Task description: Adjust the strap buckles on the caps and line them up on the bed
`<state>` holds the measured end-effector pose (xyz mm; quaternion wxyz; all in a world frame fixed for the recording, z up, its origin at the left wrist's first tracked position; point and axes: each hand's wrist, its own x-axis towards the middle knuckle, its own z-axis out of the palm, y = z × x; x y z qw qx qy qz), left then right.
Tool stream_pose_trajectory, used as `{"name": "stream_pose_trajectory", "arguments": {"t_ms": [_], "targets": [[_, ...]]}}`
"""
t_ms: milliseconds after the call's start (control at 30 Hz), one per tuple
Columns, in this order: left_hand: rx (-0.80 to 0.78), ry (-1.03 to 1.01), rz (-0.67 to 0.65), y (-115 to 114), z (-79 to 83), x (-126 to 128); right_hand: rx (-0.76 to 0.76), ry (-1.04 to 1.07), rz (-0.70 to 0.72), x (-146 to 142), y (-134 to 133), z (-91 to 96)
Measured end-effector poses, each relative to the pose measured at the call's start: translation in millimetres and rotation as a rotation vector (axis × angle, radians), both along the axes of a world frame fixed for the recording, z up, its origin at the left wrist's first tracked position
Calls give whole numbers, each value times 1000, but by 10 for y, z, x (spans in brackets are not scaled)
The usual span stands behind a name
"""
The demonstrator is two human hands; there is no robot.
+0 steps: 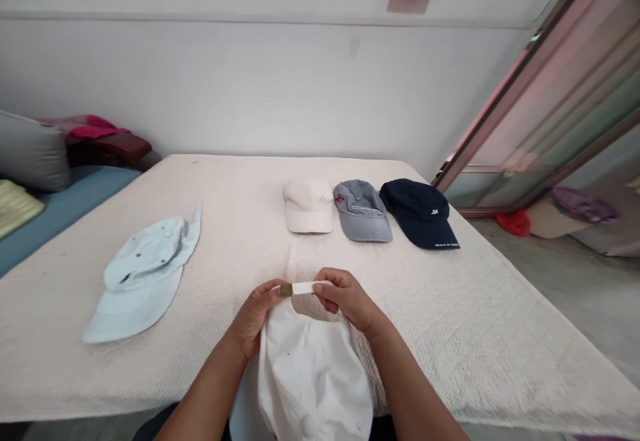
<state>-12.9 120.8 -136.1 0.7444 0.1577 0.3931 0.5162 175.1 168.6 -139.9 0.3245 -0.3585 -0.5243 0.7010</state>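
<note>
A white baseball cap (315, 367) is held at the table's front edge, its back opening facing away from me. My left hand (255, 314) pinches the cap's rear band beside a brass-coloured buckle (286, 290). Closed on the other end of the white strap (303, 287) is my right hand (343, 297), thumb and fingers pressed together. The strap runs through the buckle and spans the opening. Part of the cap's brim drops out of view at the bottom.
On the cream cloth-covered table (240, 181) lies a pale blue cap (145, 267) at left, its strap sticking up. Farther back, a cream cap (308, 204), a grey cap (363, 209) and a navy cap (417, 211) sit in a row. A grey cushion (33, 151) is at far left.
</note>
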Motion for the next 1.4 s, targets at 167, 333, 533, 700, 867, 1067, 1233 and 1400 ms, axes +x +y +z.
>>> {"name": "stream_pose_trajectory", "arguments": {"t_ms": [167,333,533,700,867,1067,1233,1400], "targets": [[-9,6,-1,12,-36,0,-8,5,13,-8,-12,-1],[-18,21,20,11,-48,1,-1,36,-3,-8,-24,24],[-5,1,13,5,-61,9,-30,50,2,-12,-21,38],[6,-12,-2,5,-64,6,-17,47,30,-7,-24,25],[-6,-2,15,-1,-79,-11,-46,105,47,-4,-28,33],[27,-3,0,-4,-85,-16,-54,133,29,-2,-35,33],[20,6,5,0,-83,-19,-10,98,36,5,-40,13],[5,32,16,0,-86,-22,27,63,31,-1,-28,-16]]}}
